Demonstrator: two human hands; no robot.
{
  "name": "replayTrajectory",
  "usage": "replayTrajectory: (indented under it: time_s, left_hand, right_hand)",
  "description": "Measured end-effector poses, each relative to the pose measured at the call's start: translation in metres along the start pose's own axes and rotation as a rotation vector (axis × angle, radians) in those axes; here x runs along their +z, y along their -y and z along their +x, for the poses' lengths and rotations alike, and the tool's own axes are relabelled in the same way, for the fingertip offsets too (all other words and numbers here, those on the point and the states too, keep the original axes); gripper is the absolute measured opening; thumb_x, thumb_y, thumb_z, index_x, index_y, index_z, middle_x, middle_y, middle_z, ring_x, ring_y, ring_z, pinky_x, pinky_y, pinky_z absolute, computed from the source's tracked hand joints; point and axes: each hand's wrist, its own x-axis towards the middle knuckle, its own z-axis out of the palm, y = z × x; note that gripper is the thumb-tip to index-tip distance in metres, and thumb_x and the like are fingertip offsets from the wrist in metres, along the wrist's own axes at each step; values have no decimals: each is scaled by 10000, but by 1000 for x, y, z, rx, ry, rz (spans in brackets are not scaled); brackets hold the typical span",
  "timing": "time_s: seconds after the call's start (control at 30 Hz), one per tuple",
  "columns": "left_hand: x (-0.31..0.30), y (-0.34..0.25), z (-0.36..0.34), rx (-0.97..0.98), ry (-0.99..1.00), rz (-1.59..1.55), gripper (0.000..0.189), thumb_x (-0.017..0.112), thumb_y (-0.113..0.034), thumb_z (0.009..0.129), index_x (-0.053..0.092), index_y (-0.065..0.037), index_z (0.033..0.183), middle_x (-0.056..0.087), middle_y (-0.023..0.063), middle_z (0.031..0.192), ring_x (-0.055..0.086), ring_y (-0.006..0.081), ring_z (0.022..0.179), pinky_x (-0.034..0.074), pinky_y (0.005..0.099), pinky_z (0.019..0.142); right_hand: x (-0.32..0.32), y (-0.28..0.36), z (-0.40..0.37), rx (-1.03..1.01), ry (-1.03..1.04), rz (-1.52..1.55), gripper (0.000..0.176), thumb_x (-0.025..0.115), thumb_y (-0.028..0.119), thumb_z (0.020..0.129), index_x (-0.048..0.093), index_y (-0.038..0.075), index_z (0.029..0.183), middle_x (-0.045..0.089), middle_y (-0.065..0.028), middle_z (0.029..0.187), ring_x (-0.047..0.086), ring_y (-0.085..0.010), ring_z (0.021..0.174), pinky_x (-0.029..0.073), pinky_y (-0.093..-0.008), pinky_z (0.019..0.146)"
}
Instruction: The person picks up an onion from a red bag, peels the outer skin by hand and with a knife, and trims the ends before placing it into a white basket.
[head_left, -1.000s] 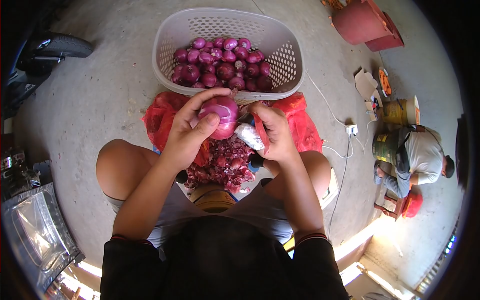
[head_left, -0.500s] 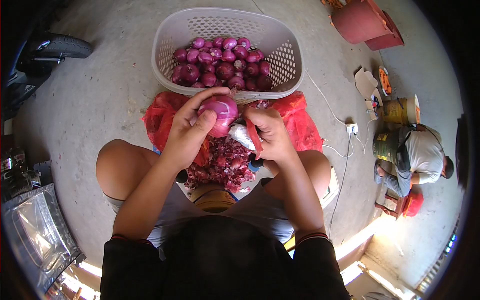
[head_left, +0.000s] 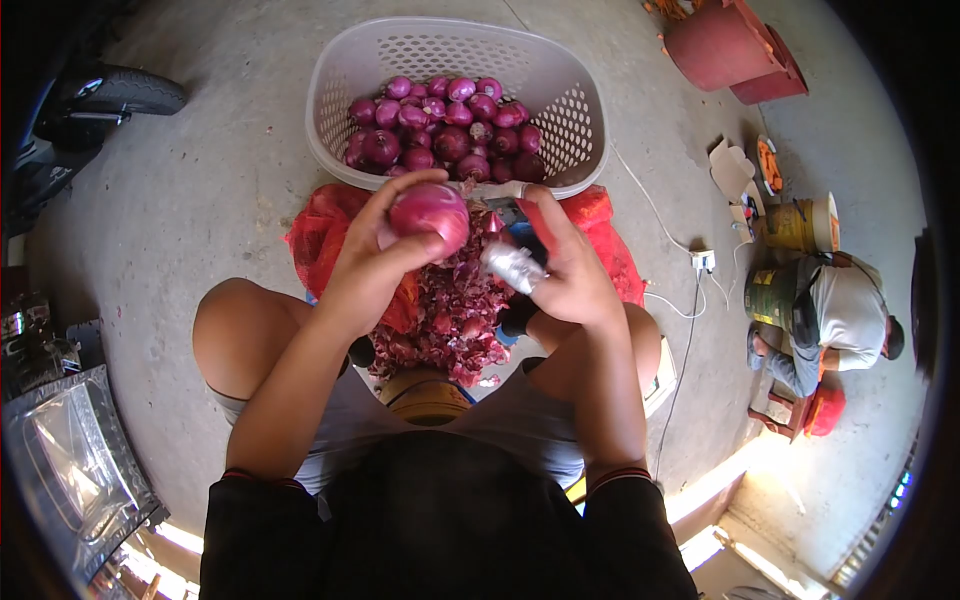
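Observation:
A red onion [head_left: 430, 217] with a shiny purple surface sits in my left hand [head_left: 375, 250], whose fingers and thumb close around it. Just to its right is my right hand [head_left: 575, 270], partly blurred. It grips what looks like a small knife [head_left: 542, 222] with a red handle, its dark blade hard to make out. Silvery wrapping [head_left: 514, 266] covers my right thumb, which is held away from the onion. Beneath both hands lies a heap of onion skins [head_left: 455, 320] between my legs. Beyond them, a grey plastic basket [head_left: 335, 100] contains several red onions [head_left: 450, 142].
Red mesh sacks [head_left: 318, 235] lie on both sides of the skins. To the right, a white cable runs to a power strip [head_left: 703, 260] on the concrete floor. Another person [head_left: 850, 310] sits bent over near buckets [head_left: 800, 222]. A tyre [head_left: 130, 90] is at far left.
My right hand has shifted slightly away from the onion, and its wrapped thumb has opened outward. My left hand has turned the onion a little and moved it slightly left.

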Motion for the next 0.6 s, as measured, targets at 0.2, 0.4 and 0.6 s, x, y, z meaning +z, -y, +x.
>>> replayTrajectory:
  time_s: [0.2,0.4,0.6]
  left_hand:
    - [-19,-6,5,36,-84,-103,634,578,-268,778,371,18,1304,526,134,1175,548,173,993,466,284,768]
    - [-11,2,2,-134,4,-266,616,551,-281,800,354,-31,1327,501,136,1206,537,224,1054,464,393,882]
    - [-6,2,0,-129,-8,-144,614,532,-268,803,339,-34,1337,489,127,1217,531,225,1058,460,363,856]
  right_hand:
    - [-7,-2,-9,250,422,-592,819,705,378,731,331,-28,1335,584,-280,1023,566,-381,1007,452,-440,831]
    - [-8,10,-5,311,429,-436,769,679,360,760,347,-55,1316,602,-266,929,579,-399,928,451,-456,798]
    - [-9,7,-3,204,190,-137,474,669,192,753,458,0,1132,600,-218,770,610,-390,757,459,-443,638]
